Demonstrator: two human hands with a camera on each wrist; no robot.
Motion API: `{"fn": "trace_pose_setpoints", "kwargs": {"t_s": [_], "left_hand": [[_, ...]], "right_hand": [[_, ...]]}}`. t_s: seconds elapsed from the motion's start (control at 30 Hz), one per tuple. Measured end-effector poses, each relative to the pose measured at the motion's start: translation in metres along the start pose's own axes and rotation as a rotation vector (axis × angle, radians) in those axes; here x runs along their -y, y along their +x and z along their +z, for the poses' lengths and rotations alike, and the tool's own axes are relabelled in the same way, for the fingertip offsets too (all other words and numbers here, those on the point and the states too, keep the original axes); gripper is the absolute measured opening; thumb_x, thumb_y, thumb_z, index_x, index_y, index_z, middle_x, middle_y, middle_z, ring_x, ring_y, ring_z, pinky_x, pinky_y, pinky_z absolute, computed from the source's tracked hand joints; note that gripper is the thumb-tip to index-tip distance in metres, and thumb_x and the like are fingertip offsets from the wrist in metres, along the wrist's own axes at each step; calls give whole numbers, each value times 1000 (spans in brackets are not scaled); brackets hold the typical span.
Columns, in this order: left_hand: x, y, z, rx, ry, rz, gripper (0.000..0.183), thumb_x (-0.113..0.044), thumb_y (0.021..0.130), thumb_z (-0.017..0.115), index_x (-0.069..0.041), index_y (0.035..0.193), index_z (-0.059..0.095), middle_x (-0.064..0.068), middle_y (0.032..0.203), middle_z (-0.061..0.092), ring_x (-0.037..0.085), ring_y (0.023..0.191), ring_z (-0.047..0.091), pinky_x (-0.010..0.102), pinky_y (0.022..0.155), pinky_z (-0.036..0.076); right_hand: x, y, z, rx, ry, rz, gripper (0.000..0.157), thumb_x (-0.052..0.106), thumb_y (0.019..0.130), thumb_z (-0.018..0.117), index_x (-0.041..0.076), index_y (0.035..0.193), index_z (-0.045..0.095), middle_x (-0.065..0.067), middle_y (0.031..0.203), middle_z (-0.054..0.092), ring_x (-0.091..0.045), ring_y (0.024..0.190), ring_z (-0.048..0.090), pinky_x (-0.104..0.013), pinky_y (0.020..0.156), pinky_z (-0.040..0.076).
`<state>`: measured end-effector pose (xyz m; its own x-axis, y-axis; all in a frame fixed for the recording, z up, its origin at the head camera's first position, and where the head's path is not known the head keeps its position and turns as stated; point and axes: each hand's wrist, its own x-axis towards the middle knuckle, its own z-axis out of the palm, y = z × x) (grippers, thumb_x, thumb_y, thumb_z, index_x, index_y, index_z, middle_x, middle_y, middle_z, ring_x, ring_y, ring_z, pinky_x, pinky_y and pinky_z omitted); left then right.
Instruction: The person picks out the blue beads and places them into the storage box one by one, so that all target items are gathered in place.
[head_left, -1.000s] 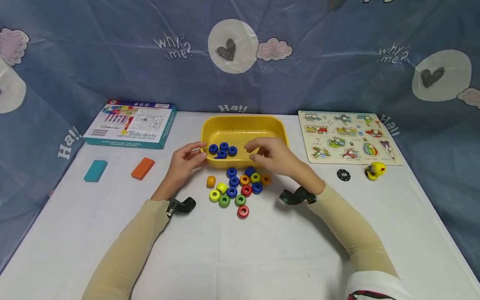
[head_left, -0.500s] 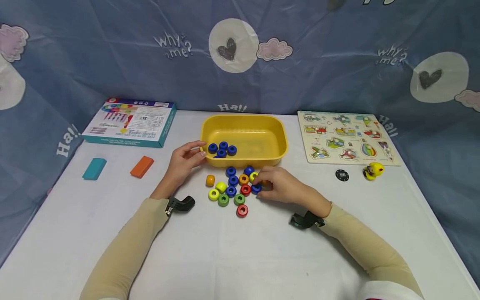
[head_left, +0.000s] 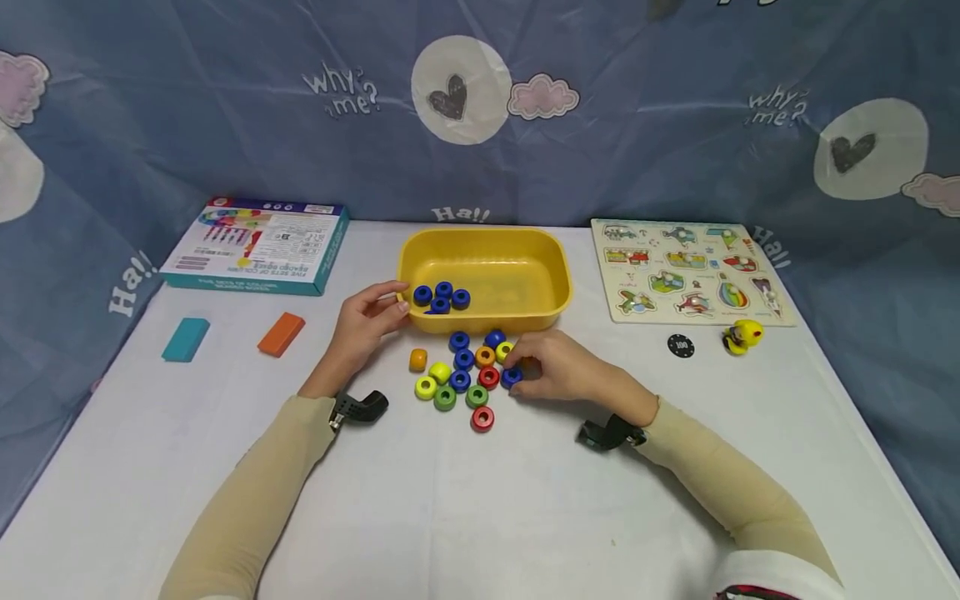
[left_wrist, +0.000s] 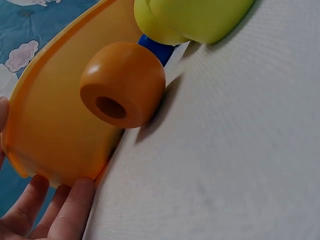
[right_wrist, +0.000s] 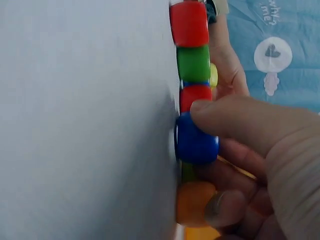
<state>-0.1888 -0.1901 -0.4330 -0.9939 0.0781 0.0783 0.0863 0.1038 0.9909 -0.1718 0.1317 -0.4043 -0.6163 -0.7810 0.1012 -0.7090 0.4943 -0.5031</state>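
Note:
My left hand point(head_left: 363, 333) rests its fingertips on the left end of a yellow plastic tub point(head_left: 487, 323). Several blue beads point(head_left: 440, 305) lie inside at the tub's left. In the left wrist view, fingers point(left_wrist: 75, 210) touch its outer end wall. On the table before the tub, my right hand point(head_left: 558, 367) pinches a blue bead point(right_wrist: 197, 142) between thumb and finger, at the right edge of a loose group of beads. An orange bead point(right_wrist: 195, 202) sits beside its fingers, partly covered. Red beads point(head_left: 482, 418), green beads point(head_left: 445, 397) and yellow beads point(head_left: 426, 387) are nearby.
A teal block point(head_left: 186, 340) and an orange block point(head_left: 281, 335) lie at left, before a flat cardboard box point(head_left: 255, 246). At right are a wooden picture puzzle point(head_left: 690, 271), a black round chip point(head_left: 681, 346) and a yellow duck toy point(head_left: 742, 336). A patterned blue cloth point(head_left: 660, 150) hangs behind.
My right hand has come from over the tub down to the beads in front of it, and its fingers have closed on a blue bead. The left hand has stayed at the tub.

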Motion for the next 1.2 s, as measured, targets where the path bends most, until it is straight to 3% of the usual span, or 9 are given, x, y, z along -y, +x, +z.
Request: {"fn": "trace_pose_setpoints", "kwargs": {"t_s": [0.27,0.43,0.63,0.83,0.97,1.2], "left_hand": [[-1,1,-1,-3,5,9,42,-18,94,64,-3,132,56,18,137,53,4,102,64,25,84,59],[1,1,-3,0,4,6,42,-19,94,65,-4,132,56,17,138,52,4,103,63,25,85,59],[4,0,-1,1,13,-24,42,-21,94,65,-5,132,56,13,140,51,6,106,62,24,86,59],[5,-1,2,9,-2,-29,41,-20,94,65,-6,132,56,11,141,51,7,108,62,24,87,59],[2,-2,1,1,-2,-23,40,-18,94,65,-5,132,57,13,139,52,7,106,62,24,85,59],[-1,-1,-2,-6,25,-27,41,-20,95,64,-7,133,56,13,139,52,7,107,62,24,86,59]], "right_hand": [[5,22,-34,-109,92,-62,23,17,78,78,10,100,73,-1,88,68,-12,64,53,-21,56,46],[-6,50,-53,-167,156,51,26,12,81,75,6,106,72,-7,98,72,-12,62,56,-23,58,50],[-27,91,-45,-39,140,277,29,11,84,73,4,113,71,-11,110,72,-22,87,65,-33,82,59],[-34,112,-31,67,125,402,33,10,86,72,4,118,69,-11,118,69,-25,106,64,-36,97,55],[-34,116,-29,81,157,428,36,7,85,72,4,121,66,-12,120,68,-25,108,64,-36,98,55],[-35,118,-29,69,168,400,39,6,87,70,5,125,63,-12,122,67,-26,110,64,-37,99,54]]}}
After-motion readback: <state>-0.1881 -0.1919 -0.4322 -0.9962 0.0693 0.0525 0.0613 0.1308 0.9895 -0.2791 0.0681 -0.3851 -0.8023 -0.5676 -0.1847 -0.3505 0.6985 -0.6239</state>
